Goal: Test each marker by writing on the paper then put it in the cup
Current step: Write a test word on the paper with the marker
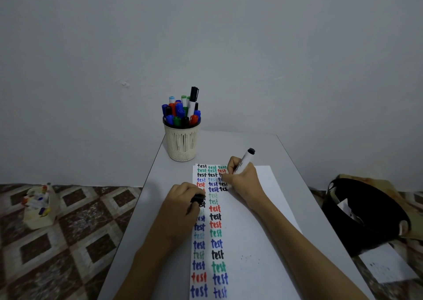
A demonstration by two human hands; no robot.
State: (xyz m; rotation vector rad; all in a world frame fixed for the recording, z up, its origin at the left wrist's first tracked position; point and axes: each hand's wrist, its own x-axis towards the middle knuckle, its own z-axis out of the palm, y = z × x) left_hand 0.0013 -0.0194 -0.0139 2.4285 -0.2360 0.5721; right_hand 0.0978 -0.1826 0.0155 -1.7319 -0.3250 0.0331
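Right hand (242, 178) grips white-barrelled black marker (244, 161), tip on white paper sheet (256, 242) on grey counter (146, 208), third column. Left hand (183, 206) curled round black cap (198, 198). Rows read "test" in black, green, red, blue. Cream slotted plastic cup (182, 143), full of markers, stands beyond the paper.

Your grey table (231, 144) stands against a plain pale wall (206, 36), which carries one small chip (125, 84). Floor (75, 226): brown diamond-pattern tiles. On it, to your left, a cream box (41, 212) of small items; to your right, a black bag (370, 217) and a white sheet (389, 267). Lighting dim and even.
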